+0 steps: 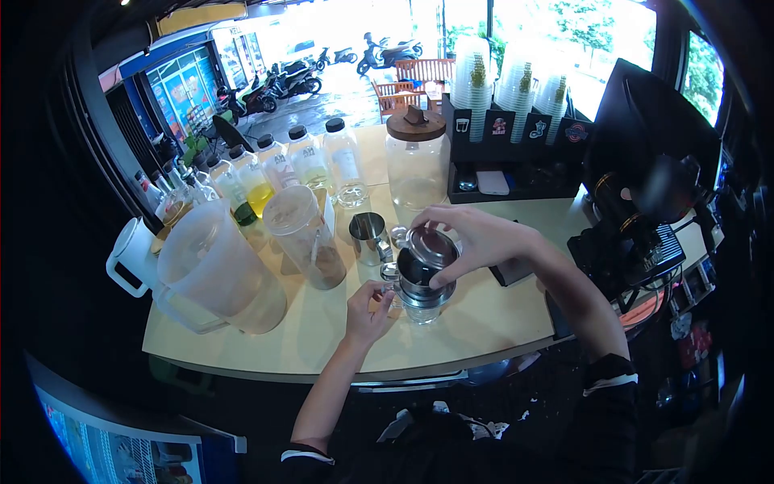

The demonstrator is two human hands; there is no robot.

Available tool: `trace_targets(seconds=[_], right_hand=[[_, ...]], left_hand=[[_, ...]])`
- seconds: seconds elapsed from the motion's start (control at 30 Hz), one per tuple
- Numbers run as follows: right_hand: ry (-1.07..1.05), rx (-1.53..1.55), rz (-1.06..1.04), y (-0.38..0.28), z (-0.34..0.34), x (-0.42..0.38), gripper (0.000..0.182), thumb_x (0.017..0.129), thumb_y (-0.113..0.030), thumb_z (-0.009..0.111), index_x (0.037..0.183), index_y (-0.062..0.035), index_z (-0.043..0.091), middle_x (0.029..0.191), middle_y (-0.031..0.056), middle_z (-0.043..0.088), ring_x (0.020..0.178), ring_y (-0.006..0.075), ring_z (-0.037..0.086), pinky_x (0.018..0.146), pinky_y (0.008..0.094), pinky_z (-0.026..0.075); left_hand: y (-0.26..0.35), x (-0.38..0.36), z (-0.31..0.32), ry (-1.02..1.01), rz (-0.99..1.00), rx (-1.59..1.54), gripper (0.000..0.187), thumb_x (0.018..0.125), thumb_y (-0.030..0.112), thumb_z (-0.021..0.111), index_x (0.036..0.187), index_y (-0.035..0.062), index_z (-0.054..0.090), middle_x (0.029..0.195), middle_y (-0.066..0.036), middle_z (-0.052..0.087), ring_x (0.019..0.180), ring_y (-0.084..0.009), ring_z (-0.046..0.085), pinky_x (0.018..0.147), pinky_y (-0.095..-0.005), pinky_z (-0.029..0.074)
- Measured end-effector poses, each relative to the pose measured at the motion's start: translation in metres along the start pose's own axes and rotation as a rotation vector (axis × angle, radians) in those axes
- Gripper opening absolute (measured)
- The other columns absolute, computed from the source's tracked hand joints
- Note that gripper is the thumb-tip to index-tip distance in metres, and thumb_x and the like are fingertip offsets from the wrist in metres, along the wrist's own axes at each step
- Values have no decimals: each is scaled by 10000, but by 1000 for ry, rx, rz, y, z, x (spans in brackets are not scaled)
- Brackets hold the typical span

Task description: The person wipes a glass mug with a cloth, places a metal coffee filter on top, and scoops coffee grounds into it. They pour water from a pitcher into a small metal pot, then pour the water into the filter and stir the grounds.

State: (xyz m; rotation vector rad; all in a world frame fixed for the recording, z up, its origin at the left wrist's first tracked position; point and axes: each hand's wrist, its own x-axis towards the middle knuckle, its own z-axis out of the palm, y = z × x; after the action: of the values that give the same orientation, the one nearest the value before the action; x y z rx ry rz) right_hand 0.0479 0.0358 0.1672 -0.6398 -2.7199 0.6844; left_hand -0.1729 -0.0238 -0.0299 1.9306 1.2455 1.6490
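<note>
In the head view, the right hand (484, 235) is grasping a round, shiny metal lid (433, 247), its fingers spreading over the far edge and its thumb pointing down toward the rim of a dark-mouthed, silver metal drip filter (414, 277). The lid is tilting above the filter's opening, leaving part of the dark interior showing. The filter is sitting on top of a small, clear glass cup (423, 314) near the front edge of a pale yellow, curved-edged counter (322, 355). The left hand (369, 313) is curling its thumb and fingers together at the left side of the filter and glass cup; whether it is gripping a handle there, I cannot tell.

Just behind the left hand, a silver metal pitcher (372, 252) is standing upright. Left of it, a tall, translucent plastic container (326, 266) is holding brown powder at its bottom, and a large, frosted plastic jug (256, 294) is standing beside that. Farther back, a clear glass jar with a brown wooden lid (417, 171) is standing between black-capped, clear bottles (344, 164) and a black organiser (516, 121) bearing stacked, clear plastic cups (473, 68).
</note>
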Motion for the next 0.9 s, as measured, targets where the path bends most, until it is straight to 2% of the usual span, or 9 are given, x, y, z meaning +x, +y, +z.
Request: trace_targets(seconds=[0.2, 0.27, 0.3, 0.33, 0.4, 0.53, 0.6, 0.7, 0.9], right_hand=[[201, 385, 101, 41, 4, -20, 691, 734, -393, 735, 1237, 0, 469, 1143, 68, 537, 983, 179, 551, 838, 297, 457], [266, 964, 136, 60, 16, -31, 465, 889, -385, 568, 1175, -22, 519, 999, 55, 572, 875, 152, 565, 788, 286, 486], [349, 1064, 232, 67, 24, -36, 453, 971, -410, 395, 1189, -29, 507, 1056, 78, 587, 895, 171, 596, 780, 314, 517], [350, 1064, 233, 77, 32, -41, 453, 971, -410, 395, 1189, -29, 507, 1056, 78, 587, 895, 171, 596, 780, 314, 517], [341, 1384, 382, 96, 47, -49, 504, 987, -442, 312, 1199, -19, 488, 1086, 101, 600, 929, 205, 624, 756, 348, 552], [422, 1425, 635, 109, 80, -55, 476, 1002, -397, 264, 1198, -20, 477, 1088, 126, 605, 936, 229, 637, 716, 371, 580], [340, 1339, 618, 127, 95, -60, 429, 994, -364, 302, 1185, -27, 487, 1106, 122, 582, 929, 220, 632, 695, 387, 589], [259, 1064, 669, 134, 111, -59, 312, 944, -256, 421, 1126, -37, 547, 959, 75, 600, 872, 172, 628, 602, 318, 578], [224, 641, 639, 159, 134, -45, 308, 887, -234, 521, 1059, 7, 605, 899, 65, 629, 803, 178, 625, 703, 305, 521]], left_hand=[[-1, 0, 1, -1, 10, -9, 137, 845, 127, 648, 888, 4, 603, 746, -85, 602, 624, -154, 562, 578, -269, 447], [-1, 0, 2, 6, 15, -1, 134, 847, 122, 646, 887, 3, 600, 744, -85, 600, 622, -152, 561, 576, -268, 447], [-1, 0, 1, 3, 11, 1, 133, 846, 119, 645, 885, 1, 597, 739, -85, 596, 622, -153, 560, 578, -268, 447], [-1, 0, 1, 0, 8, 3, 133, 846, 117, 645, 883, 0, 594, 734, -85, 592, 621, -155, 559, 579, -268, 447], [1, 1, 1, -3, 6, 3, 137, 849, 121, 641, 881, -1, 590, 732, -86, 590, 621, -158, 558, 580, -270, 447], [2, 2, 1, -2, 20, 24, 148, 858, 138, 628, 874, -2, 584, 731, -88, 585, 623, -170, 558, 585, -277, 447], [2, 1, 1, -7, 15, 23, 151, 860, 142, 625, 874, -3, 582, 731, -90, 585, 622, -172, 557, 587, -279, 448], [0, 1, 1, -7, 18, 17, 149, 858, 139, 623, 872, -4, 581, 735, -92, 585, 625, -175, 558, 590, -282, 449], [0, 1, 1, -10, 16, 17, 108, 843, 91, 617, 878, -3, 578, 748, -87, 591, 639, -167, 556, 602, -278, 449]])
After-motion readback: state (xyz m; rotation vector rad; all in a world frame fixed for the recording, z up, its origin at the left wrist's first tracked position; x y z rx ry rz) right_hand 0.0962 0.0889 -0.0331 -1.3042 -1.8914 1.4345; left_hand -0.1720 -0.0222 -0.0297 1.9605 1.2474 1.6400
